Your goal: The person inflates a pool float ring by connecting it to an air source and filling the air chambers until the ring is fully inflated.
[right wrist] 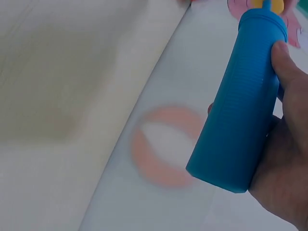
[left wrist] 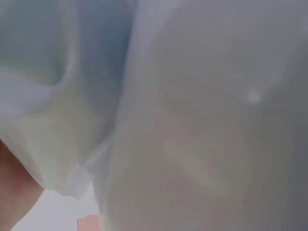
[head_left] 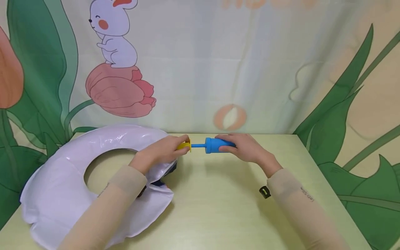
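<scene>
Over the counter (head_left: 218,208), near the middle of its far edge, the right hand (head_left: 247,147) has its grip wrapped round a blue plastic cylindrical pump (head_left: 215,145), covering its end in the head view. The left hand (head_left: 165,148) pinches the yellow plastic handle (head_left: 184,146), half hidden. A glossy white inflatable ring (head_left: 56,180) lies toward the left edge, partly behind a beige sleeve (head_left: 101,208) and cut off below.

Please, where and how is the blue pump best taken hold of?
Probably around the blue barrel, from the right: its long cylinder suits a wrapping grip, and the right hand holds there. The thin rod looks weaker; the left hand holds the yellow handle.
</scene>
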The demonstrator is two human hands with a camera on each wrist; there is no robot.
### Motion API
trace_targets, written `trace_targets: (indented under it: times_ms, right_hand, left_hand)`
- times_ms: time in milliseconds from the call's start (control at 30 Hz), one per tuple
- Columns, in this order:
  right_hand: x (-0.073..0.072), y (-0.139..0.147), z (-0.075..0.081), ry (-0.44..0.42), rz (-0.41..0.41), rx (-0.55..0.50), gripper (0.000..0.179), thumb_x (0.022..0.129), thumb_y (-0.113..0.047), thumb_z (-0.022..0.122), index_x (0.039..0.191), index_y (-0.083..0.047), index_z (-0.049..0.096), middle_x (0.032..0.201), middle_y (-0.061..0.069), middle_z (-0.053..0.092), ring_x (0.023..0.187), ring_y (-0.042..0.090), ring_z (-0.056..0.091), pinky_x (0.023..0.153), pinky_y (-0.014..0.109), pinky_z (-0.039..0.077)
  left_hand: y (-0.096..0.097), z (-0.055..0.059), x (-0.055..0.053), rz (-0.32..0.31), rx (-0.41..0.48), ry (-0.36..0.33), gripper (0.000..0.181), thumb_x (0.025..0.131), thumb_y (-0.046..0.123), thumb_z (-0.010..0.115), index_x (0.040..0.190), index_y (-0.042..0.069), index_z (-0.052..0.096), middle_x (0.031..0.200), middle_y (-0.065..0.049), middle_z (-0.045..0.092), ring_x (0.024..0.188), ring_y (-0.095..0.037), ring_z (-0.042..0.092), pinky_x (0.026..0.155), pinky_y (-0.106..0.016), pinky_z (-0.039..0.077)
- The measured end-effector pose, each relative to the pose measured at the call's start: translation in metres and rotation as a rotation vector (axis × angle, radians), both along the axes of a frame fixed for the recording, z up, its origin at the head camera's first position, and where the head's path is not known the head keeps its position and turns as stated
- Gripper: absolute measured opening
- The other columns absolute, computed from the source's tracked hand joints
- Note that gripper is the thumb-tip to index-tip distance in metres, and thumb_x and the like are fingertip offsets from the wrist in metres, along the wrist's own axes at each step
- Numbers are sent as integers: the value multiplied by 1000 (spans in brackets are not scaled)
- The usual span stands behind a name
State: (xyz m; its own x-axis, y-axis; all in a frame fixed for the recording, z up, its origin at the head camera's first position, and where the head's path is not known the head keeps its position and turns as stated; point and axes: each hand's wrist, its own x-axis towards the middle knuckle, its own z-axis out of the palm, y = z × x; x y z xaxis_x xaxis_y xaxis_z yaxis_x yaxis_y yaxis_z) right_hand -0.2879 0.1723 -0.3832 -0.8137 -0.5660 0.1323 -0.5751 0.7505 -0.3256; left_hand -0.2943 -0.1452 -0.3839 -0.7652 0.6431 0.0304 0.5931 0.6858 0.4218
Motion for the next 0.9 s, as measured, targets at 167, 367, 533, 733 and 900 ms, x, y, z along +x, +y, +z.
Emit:
trace_targets:
  times_ms: [167, 367, 533, 733, 900]
  right_hand:
    - [-2, 30, 3, -63, -20, -30, 54, 102, -43, 63, 150, -23, 54, 145, 8, 56, 126, 32, 55, 101, 53, 45]
    - [-3, 53, 0, -59, -46, -54, 54, 102, -39, 64, 151, -21, 54, 141, 13, 58, 122, 34, 57, 99, 55, 45]
    - [-1, 46, -4, -3, -39, -35, 53, 102, -41, 64, 150, -21, 54, 145, 13, 56, 128, 35, 54, 103, 58, 33]
    - [10, 10, 1, 55, -40, -20, 54, 101, -43, 64, 149, -22, 55, 144, 11, 57, 131, 33, 52, 102, 59, 30]
    - [12, -14, 2, 86, -22, -22, 53, 101, -47, 62, 149, -26, 55, 134, 7, 62, 121, 27, 58, 98, 54, 33]
  left_hand:
    - [-18, 5, 0, 23, -7, -17, 28, 106, 32, 51, 128, 16, 57, 96, -2, 63, 88, -23, 58, 84, -42, 45]
    - [-25, 7, 1, 43, -9, -3, 28, 105, 31, 52, 128, 17, 58, 101, -2, 64, 92, -23, 58, 87, -42, 45]
    - [-15, 8, 1, 1, 11, 38, 19, 103, 27, 51, 118, 15, 58, 96, 0, 62, 87, -20, 57, 83, -39, 46]
    - [6, 7, 5, -36, 14, 100, 11, 100, 21, 52, 107, 13, 54, 82, 0, 54, 77, -18, 53, 71, -36, 44]
    - [22, 7, 9, -25, -6, 132, 14, 101, 24, 51, 109, 14, 52, 82, 0, 53, 75, -18, 53, 68, -35, 44]
